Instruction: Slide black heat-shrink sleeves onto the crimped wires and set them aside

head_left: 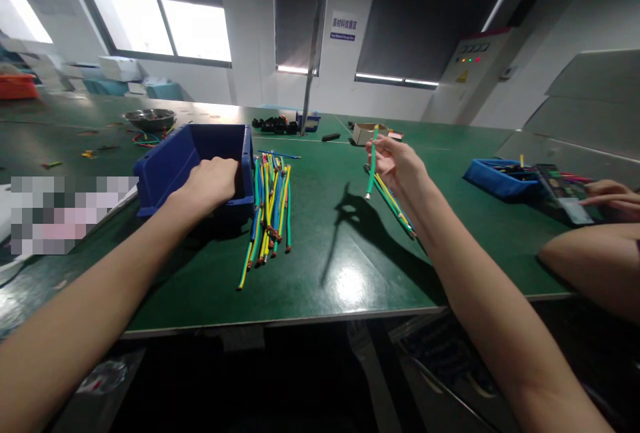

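My left hand (213,180) reaches into a dark blue plastic bin (165,166) on the green table, its fingers curled down inside and hidden by the bin's wall. My right hand (397,163) is raised over the table, pinching a green and yellow wire (371,176) that hangs nearly upright. A small bunch of similar wires (395,206) lies on the table just under that hand. A larger pile of green, yellow and blue wires (270,210) lies right of the bin.
Another person's arm (590,266) and hand (613,196) rest at the right near a blue tray (493,176). A metal bowl (149,117), a small cardboard box (367,133) and black parts (275,125) sit farther back. The table edge (300,320) runs near me.
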